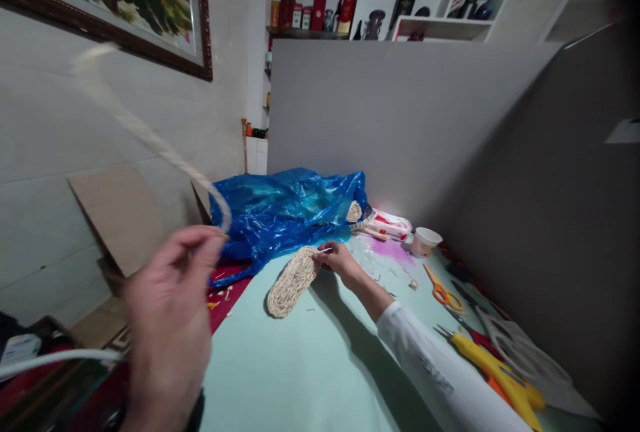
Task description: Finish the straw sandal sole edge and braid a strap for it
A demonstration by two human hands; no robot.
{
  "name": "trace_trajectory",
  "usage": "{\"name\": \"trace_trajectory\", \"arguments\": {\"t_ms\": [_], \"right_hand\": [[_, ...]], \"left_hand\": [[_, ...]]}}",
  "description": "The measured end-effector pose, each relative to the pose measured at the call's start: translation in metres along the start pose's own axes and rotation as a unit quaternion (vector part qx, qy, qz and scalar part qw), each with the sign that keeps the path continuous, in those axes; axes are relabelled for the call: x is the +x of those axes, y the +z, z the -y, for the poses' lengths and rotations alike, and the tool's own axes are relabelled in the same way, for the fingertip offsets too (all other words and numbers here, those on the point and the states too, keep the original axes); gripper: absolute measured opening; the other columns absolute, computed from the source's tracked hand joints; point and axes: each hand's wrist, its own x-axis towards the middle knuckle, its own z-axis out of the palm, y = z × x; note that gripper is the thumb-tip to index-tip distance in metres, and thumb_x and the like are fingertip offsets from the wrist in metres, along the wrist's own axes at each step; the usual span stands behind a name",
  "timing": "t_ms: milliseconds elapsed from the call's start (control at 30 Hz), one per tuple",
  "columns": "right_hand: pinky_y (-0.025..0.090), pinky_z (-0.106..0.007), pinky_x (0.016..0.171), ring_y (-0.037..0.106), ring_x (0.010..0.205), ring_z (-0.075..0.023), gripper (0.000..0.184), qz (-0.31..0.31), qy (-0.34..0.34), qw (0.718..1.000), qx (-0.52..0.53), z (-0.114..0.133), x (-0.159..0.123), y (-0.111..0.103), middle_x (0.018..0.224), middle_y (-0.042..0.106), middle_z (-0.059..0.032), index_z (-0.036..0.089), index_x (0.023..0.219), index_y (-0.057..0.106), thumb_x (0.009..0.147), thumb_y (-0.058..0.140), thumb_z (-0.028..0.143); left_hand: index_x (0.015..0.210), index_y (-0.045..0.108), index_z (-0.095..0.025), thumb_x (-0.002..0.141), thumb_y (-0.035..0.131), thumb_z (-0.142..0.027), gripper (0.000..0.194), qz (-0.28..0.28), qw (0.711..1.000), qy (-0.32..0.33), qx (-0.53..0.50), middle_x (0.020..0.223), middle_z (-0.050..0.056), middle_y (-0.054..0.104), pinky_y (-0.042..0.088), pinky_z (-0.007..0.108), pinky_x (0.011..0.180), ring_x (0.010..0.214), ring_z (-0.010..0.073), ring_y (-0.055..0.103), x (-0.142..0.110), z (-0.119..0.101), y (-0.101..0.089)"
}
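My left hand (167,315) is raised close to the camera, fingers pinched on a pale twisted rope (135,129) that arcs up and to the left, blurred by motion. My right hand (337,260) reaches out over the pale green table (300,365). It rests at the far end of an oval woven straw mat (293,281) and pinches a thin pale strand there.
A crumpled blue plastic bag (285,209) lies behind the mat. Orange scissors (443,292), a yellow-handled tool (495,365), a paper cup (425,241) and a red-white packet (393,223) sit along the right. Grey partition boards (400,105) wall the back and right.
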Motion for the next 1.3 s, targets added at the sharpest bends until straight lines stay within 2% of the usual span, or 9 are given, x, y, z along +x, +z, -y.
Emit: {"name": "trace_trajectory", "arguments": {"t_ms": [167, 300, 400, 533, 733, 967, 1133, 1200, 1300], "right_hand": [[0.056, -0.033, 0.077, 0.063, 0.088, -0.0162, 0.024, 0.003, -0.039, 0.982, 0.183, 0.004, -0.047, -0.019, 0.103, 0.063, -0.0051, 0.013, 0.113, 0.059, 0.093, 0.064, 0.026], [0.05, -0.022, 0.067, 0.058, 0.072, -0.0101, 0.023, 0.017, -0.077, 0.956, 0.283, 0.002, -0.093, -0.044, 0.081, 0.06, 0.0008, 0.014, 0.089, 0.061, 0.075, 0.077, 0.022], [0.044, -0.021, 0.06, 0.054, 0.067, -0.009, 0.029, 0.022, -0.09, 0.94, 0.329, -0.005, -0.126, -0.064, 0.077, 0.059, 0.0007, 0.015, 0.085, 0.062, 0.069, 0.081, 0.029], [0.045, -0.022, 0.066, 0.056, 0.076, -0.0116, 0.028, 0.017, -0.106, 0.926, 0.362, -0.019, -0.16, -0.08, 0.084, 0.061, -0.0023, 0.013, 0.084, 0.066, 0.068, 0.081, 0.03], [0.044, -0.022, 0.066, 0.055, 0.077, -0.0118, 0.026, -0.048, -0.108, 0.924, 0.364, -0.035, -0.18, -0.078, 0.084, 0.06, -0.0016, 0.015, 0.086, 0.062, 0.07, 0.077, 0.029], [0.05, -0.032, 0.072, 0.062, 0.087, -0.0216, 0.039, -0.153, -0.104, 0.939, 0.29, -0.057, -0.176, -0.094, 0.095, 0.062, -0.0078, 0.016, 0.097, 0.057, 0.075, 0.073, 0.044], [0.044, -0.035, 0.08, 0.055, 0.088, -0.0213, 0.058, -0.354, -0.209, 0.911, -0.037, -0.07, -0.169, -0.116, 0.1, 0.058, -0.0073, 0.02, 0.139, 0.04, 0.087, 0.063, 0.03], [0.043, -0.035, 0.078, 0.054, 0.085, -0.0214, 0.05, -0.318, -0.243, 0.889, -0.222, -0.073, -0.163, -0.116, 0.096, 0.057, -0.0084, 0.018, 0.141, 0.044, 0.092, 0.054, 0.022], [0.041, -0.032, 0.072, 0.051, 0.08, -0.021, 0.022, -0.249, -0.228, 0.883, -0.326, -0.079, -0.154, -0.111, 0.089, 0.056, -0.0098, 0.016, 0.104, 0.069, 0.095, 0.048, 0.019]], "left_hand": [[0.078, 0.068, -0.018, 0.071, 0.081, -0.031, 0.019, 0.338, 0.896, -0.272, -0.097, 0.083, 0.001, 0.068, 0.044, 0.022, 0.068, 0.075, 0.0131, 0.058, -0.028, 0.003, 0.041], [0.074, 0.071, -0.018, 0.075, 0.077, -0.032, 0.015, 0.436, 0.869, -0.235, -0.009, 0.075, 0.0, 0.065, 0.042, 0.024, 0.07, 0.074, 0.0136, 0.055, -0.034, 0.009, 0.052], [0.063, 0.07, -0.018, 0.073, 0.078, -0.033, 0.019, 0.442, 0.879, -0.162, 0.078, 0.091, 0.003, 0.067, 0.042, 0.026, 0.079, 0.089, 0.0183, 0.057, -0.044, 0.019, 0.06], [0.069, 0.07, -0.016, 0.073, 0.078, -0.032, 0.019, 0.437, 0.855, -0.276, 0.039, 0.116, 0.01, 0.067, 0.046, 0.033, 0.086, 0.105, 0.0261, 0.06, -0.065, 0.029, 0.069], [0.079, 0.069, -0.013, 0.075, 0.077, -0.025, 0.015, 0.47, 0.783, -0.407, -0.019, 0.079, 0.006, 0.068, 0.05, 0.025, 0.066, 0.069, 0.0155, 0.063, -0.098, 0.032, 0.083], [0.076, 0.065, -0.013, 0.075, 0.077, -0.023, 0.016, 0.367, 0.834, -0.409, -0.042, 0.071, 0.003, 0.065, 0.051, 0.025, 0.064, 0.066, 0.0145, 0.061, -0.107, 0.045, 0.089], [0.078, 0.065, -0.013, 0.075, 0.077, -0.024, 0.016, 0.338, 0.853, -0.398, -0.01, 0.072, 0.002, 0.063, 0.049, 0.022, 0.063, 0.067, 0.0129, 0.06, -0.103, 0.05, 0.084], [0.079, 0.066, -0.013, 0.077, 0.076, -0.024, 0.015, 0.349, 0.846, -0.403, -0.008, 0.072, 0.001, 0.062, 0.049, 0.022, 0.067, 0.07, 0.013, 0.06, -0.102, 0.052, 0.081], [0.082, 0.068, -0.014, 0.077, 0.076, -0.026, 0.015, 0.35, 0.843, -0.408, -0.016, 0.076, 0.002, 0.064, 0.049, 0.022, 0.069, 0.072, 0.0129, 0.06, -0.101, 0.055, 0.079]]}}
